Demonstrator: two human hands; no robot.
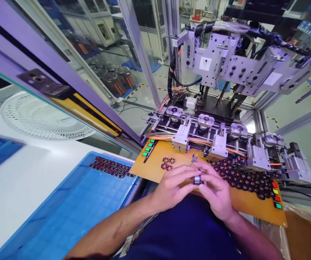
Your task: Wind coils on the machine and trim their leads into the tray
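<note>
Between the fingertips of both hands is a small motor stator [197, 179], a silvery band with dark edges. My left hand [170, 187] pinches it from the left, and my right hand [217, 187] grips its right side. Fingers cover part of it. Just beyond the fingertips, a pair of cutting pliers [195, 157] lies on the orange-yellow work board [151, 167]. Several dark wound rings [171, 160] lie on the board ahead of my left hand. To the right of my right hand, many more dark rings with copper windings [243, 180] are crowded together.
Behind the board stands a metal fixture row [205, 121] under a machine head [215, 59]. Green buttons [146, 149] and a black pen [149, 151] are at the left; coloured buttons [277, 198] at the right. A blue tray [90, 202] holds rings. A white fan [47, 115] stands left.
</note>
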